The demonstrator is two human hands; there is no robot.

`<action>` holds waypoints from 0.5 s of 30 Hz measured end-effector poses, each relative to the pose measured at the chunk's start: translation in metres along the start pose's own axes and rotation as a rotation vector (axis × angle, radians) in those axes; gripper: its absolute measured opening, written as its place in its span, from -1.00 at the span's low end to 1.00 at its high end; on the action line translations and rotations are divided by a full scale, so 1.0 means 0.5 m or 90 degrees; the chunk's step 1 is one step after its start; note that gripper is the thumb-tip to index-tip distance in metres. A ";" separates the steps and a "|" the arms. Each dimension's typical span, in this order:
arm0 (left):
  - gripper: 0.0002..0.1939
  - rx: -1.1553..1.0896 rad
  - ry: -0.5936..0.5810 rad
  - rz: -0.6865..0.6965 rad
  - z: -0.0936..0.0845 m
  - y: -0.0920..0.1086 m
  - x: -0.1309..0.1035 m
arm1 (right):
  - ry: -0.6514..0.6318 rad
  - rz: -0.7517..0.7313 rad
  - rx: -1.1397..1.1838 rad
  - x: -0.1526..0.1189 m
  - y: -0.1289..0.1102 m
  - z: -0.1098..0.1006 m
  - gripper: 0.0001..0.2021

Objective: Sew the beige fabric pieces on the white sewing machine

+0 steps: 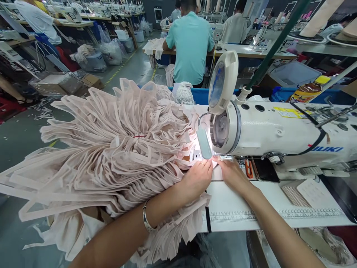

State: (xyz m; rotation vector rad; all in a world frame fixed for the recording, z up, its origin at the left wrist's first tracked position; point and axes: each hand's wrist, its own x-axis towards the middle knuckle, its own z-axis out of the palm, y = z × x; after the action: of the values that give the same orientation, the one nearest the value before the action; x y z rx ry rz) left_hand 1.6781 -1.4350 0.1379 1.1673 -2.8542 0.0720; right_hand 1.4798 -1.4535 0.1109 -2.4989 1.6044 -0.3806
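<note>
A white sewing machine (256, 126) fills the right side, its lamp (204, 143) lighting the needle area. My left hand (198, 178), with a bangle on the wrist, is closed, fingertips pinched on pale pink fabric just below the lamp. Close beside it, my right hand (229, 172) is also closed, thumb and fingers at the edge of the same fabric piece (216, 172). The needle and presser foot are hidden behind the lamp and my fingers. Left of the machine lies a large heap of pale pink garment pieces (122, 145), gathered by a red tie (140, 136).
On the machine bed are orange thread snips (248, 168), a black phone-like slab (264, 169) and a stack of cards (306, 193). A ruler strip (237, 216) runs along the table's front edge. A bottle (306, 91) stands behind the machine. A person in a turquoise shirt (190, 48) sits ahead.
</note>
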 end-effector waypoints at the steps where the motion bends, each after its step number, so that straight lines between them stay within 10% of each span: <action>1: -0.65 -0.001 0.003 0.000 0.002 -0.001 0.000 | -0.001 -0.004 -0.007 0.000 0.001 -0.001 -0.51; 10: -0.63 -0.012 0.035 0.000 0.007 -0.006 -0.009 | -0.025 -0.010 -0.074 0.009 -0.017 -0.007 -0.51; 15: -0.80 -0.039 0.029 0.027 -0.010 -0.065 -0.014 | 0.091 -0.047 -0.104 -0.008 -0.021 0.003 -0.54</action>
State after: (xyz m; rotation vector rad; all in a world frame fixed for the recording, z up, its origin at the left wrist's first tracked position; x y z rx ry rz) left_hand 1.7061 -1.4528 0.1430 1.0804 -2.8212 0.0135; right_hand 1.4880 -1.4455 0.1115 -2.7152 1.6595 -0.4647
